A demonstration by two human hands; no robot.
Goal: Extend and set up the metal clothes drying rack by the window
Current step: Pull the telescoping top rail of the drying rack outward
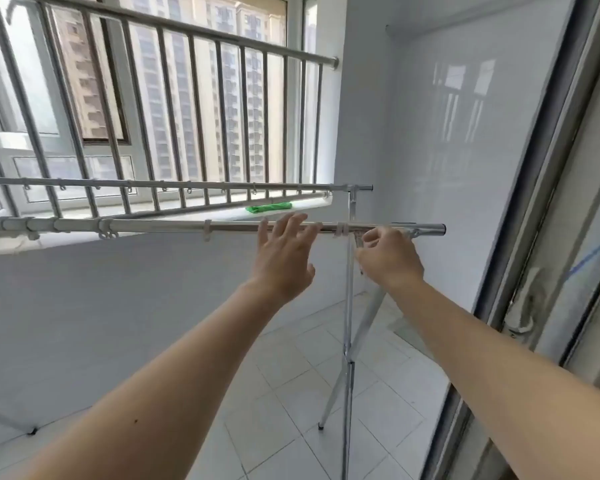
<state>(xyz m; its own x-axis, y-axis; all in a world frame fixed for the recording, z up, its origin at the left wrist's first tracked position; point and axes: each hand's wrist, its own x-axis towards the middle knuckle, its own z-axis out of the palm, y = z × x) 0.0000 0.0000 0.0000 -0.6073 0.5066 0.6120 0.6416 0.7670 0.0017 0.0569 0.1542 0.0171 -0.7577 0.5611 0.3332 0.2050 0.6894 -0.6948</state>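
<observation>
The metal drying rack stands in front of the window with two horizontal rails: a near rail [160, 226] and a far rail [187, 184], both carrying white plastic clips. Crossed legs [350, 341] hold up its right end. My left hand [283, 252] hovers at the near rail with fingers spread, fingertips at the bar. My right hand [388, 256] is curled around the joint where the near rail meets the upright at the right end.
A barred window guard [174, 109] runs behind the rack above a white sill. A green cloth [269, 207] lies on the sill. A sliding door frame [534, 237] stands close on the right. The floor [291, 393] is pale tile.
</observation>
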